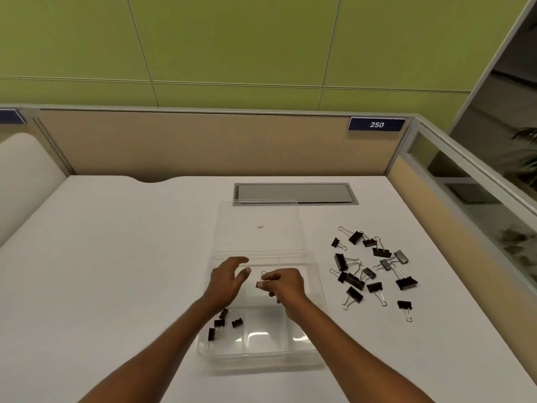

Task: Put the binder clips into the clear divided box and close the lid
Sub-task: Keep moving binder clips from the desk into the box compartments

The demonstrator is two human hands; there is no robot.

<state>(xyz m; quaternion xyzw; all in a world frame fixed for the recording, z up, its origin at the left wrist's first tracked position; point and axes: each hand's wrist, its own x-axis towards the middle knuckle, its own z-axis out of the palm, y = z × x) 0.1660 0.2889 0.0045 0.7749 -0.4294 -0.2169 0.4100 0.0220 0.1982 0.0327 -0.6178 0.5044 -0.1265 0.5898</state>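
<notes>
While the right hand [286,286] pinches one binder clip [260,283] by its black body over the middle of the clear divided box [261,357], the left hand [226,282] hovers just beside it, fingers loosely spread and holding nothing.
Counted: one box, whose lid [276,216] stands open toward the upper centre. There are four clips [219,322] in its lower-left compartment, one in the fingers, and what looks like fourteen in the loose pile [369,269] at right centre on the white table [116,257]. The likely slips are these. A light pinch could let the clip drop onto a divider or outside the rim. A forearm could nudge the lightweight box, since both arms cross its near edge. The upright lid could tip down onto the hands. Wire handles left sticking up could later block the lid.
</notes>
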